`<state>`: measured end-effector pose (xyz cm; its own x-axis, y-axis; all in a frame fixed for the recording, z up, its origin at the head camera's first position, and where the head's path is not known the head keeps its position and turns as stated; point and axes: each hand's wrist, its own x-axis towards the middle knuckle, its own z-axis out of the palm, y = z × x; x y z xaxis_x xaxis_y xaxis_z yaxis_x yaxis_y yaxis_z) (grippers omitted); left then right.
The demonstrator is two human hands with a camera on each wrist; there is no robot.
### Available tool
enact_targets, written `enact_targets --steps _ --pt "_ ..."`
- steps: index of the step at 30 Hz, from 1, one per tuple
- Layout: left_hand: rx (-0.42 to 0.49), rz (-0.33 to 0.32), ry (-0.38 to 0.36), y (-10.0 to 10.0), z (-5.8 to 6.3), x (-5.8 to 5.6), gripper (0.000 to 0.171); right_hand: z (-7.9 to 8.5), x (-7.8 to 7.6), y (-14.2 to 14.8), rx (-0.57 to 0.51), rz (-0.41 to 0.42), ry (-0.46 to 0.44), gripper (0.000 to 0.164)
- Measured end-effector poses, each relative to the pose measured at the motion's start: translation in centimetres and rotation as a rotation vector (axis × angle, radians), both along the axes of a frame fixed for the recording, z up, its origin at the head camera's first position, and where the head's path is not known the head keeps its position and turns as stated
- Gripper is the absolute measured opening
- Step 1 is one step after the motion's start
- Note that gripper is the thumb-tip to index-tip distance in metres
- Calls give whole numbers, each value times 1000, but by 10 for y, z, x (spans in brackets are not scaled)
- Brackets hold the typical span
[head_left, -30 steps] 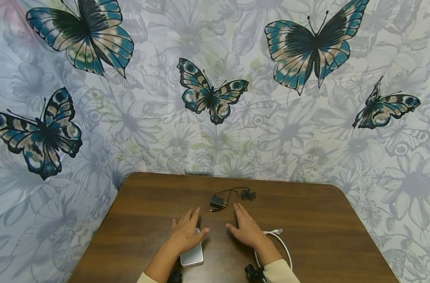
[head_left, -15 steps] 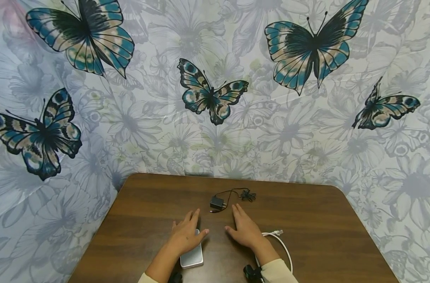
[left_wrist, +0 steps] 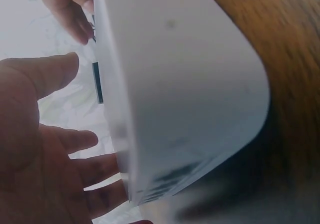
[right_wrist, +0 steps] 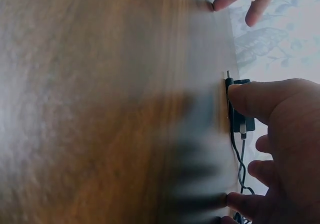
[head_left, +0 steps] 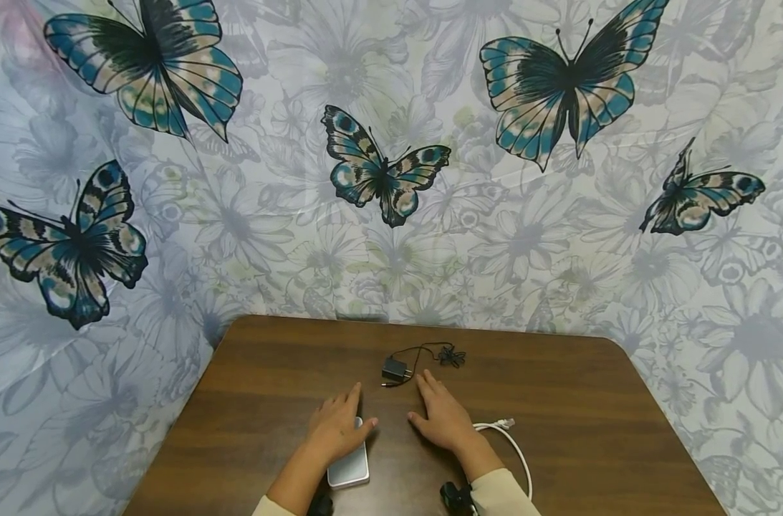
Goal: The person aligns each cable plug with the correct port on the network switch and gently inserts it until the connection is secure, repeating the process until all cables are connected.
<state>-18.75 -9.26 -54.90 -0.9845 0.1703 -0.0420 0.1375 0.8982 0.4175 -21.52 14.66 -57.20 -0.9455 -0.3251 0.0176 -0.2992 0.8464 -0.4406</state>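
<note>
My left hand (head_left: 334, 430) is spread, palm down, over a flat white box-shaped device (head_left: 349, 469) with rounded corners. In the left wrist view dark slots line one edge of the device (left_wrist: 195, 93); whether the hand touches it I cannot tell. My right hand (head_left: 444, 419) lies with its fingers extended and holds nothing. Just beyond its fingertips is a black power adapter (head_left: 395, 369) with a thin, bundled cord (head_left: 452, 355); the right wrist view shows its barrel plug (right_wrist: 229, 81). A white cable (head_left: 520, 451) with a plug end curves beside the right wrist, partly hidden by that arm.
Everything lies on a brown wooden table (head_left: 268, 373) with rounded far corners. Behind it hangs a pale floral cloth (head_left: 391, 272) printed with butterflies. A black wrist camera (head_left: 455, 496) is strapped below the right hand.
My right hand has slid slightly to the left, closer to the adapter's cord. The left hand has barely moved, and the objects on the table stay in place.
</note>
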Motion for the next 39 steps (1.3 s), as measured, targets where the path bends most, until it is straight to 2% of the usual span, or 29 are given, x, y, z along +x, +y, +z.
enact_targets --steps 10,18,27,39 --pt "-4 3 -48 2 -4 -2 74 -3 -8 -6 -12 34 39 75" --pt "-22 -2 -69 2 -2 -3 72 -2 -13 -13 29 26 6 76" --pt "-50 -14 -50 3 -4 -2 71 -5 -17 -15 51 4 21 79" --pt "-40 -16 -17 1 -9 0 68 -6 -21 -22 55 -12 21 82"
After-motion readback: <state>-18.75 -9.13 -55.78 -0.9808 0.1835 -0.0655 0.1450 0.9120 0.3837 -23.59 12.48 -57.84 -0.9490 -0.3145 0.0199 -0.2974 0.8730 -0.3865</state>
